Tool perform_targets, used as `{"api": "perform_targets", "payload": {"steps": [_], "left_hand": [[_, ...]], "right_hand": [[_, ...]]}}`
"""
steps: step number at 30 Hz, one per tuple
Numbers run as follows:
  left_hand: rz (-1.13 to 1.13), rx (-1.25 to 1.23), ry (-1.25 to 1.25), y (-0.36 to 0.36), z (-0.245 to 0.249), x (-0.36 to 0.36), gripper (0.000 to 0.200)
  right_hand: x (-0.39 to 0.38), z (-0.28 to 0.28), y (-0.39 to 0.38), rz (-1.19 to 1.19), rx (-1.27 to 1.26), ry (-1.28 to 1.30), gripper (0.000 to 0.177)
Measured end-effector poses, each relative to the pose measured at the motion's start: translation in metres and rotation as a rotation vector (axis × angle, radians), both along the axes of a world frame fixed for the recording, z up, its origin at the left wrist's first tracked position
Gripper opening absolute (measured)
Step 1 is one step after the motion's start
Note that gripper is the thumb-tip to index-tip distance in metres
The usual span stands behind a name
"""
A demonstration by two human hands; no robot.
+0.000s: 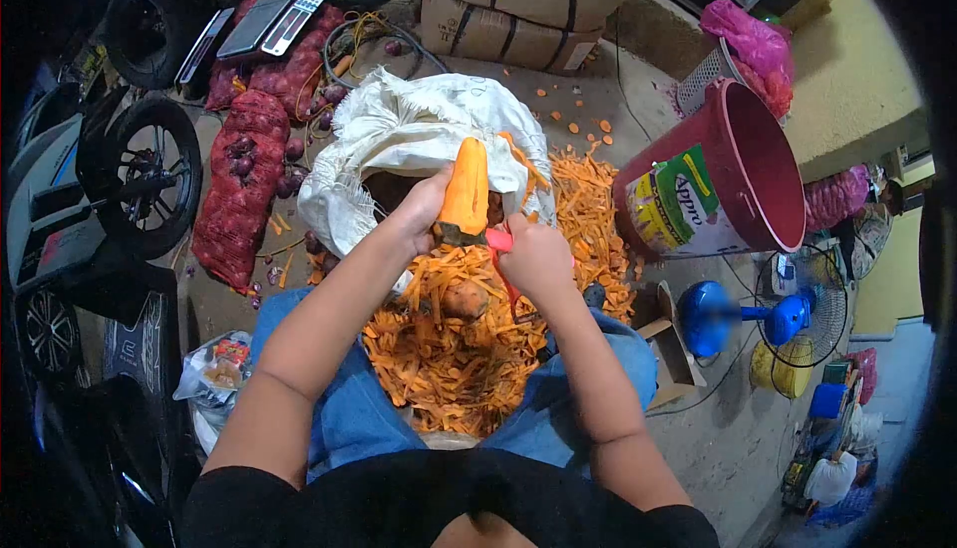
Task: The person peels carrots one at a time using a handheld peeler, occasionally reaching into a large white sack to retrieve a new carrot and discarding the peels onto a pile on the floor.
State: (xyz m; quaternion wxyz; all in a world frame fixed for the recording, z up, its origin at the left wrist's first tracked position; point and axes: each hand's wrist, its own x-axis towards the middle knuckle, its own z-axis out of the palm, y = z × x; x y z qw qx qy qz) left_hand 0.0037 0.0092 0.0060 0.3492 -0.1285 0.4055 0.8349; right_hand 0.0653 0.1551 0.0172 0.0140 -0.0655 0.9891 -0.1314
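My left hand [424, 211] is closed round a large orange carrot [467, 181], mostly peeled, with a dark unpeeled band at its lower end. My right hand [538, 259] grips a red-handled peeler [498, 240], its head beside that lower end; the blade is hard to make out. Below both hands, between my knees, lies a deep heap of carrot peelings [439, 379]. Another carrot [466, 299] rests on top of it, partly covered by shreds. Just beyond my hands stands an open white woven sack [419, 110], its inside mostly in shadow.
More peelings [588, 209] spread to the right. A dark red bucket [688, 179] leans beyond them, near a blue fan [708, 319]. On the left are red mesh sacks of onions [239, 189], a scale [269, 25] and a motorbike wheel [152, 177]. Cardboard bales [513, 10] stand behind.
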Motion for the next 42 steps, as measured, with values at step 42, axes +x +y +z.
{"api": "perform_targets", "payload": {"steps": [42], "left_hand": [[-0.096, -0.7, 0.732, -0.017, 0.0, 0.002, 0.05]], "right_hand": [[-0.038, -0.017, 0.041, -0.391, -0.53, -0.082, 0.017]]}}
